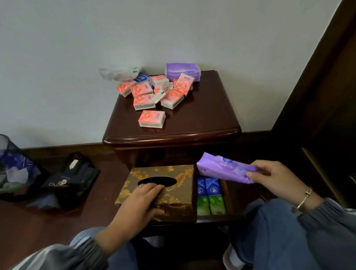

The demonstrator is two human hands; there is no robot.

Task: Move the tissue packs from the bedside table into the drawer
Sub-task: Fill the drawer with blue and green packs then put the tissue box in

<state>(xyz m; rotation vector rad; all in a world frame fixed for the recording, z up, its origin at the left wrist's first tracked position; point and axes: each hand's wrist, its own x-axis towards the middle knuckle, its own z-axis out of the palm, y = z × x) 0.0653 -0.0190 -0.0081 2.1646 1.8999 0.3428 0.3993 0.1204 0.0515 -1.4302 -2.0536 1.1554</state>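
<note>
Several small pink tissue packs (151, 118) lie scattered on the dark wooden bedside table (203, 123), with a larger purple pack (182, 71) and a crumpled clear wrapper (118, 73) at the back. Below, the drawer (227, 196) is pulled out. It holds a gold patterned tissue box (175, 174) and blue and green packs (210, 196). My left hand (139, 205) grips the near edge of the gold box, fingers at its oval slot. My right hand (272, 176) holds a purple tissue pack (222, 166) above the drawer's right side.
A mesh waste bin (7, 164) with a plastic liner stands on the floor at the left, beside a black bag (72, 179). A dark wooden bed frame (325, 85) rises on the right. My knees in jeans are at the bottom, close to the drawer front.
</note>
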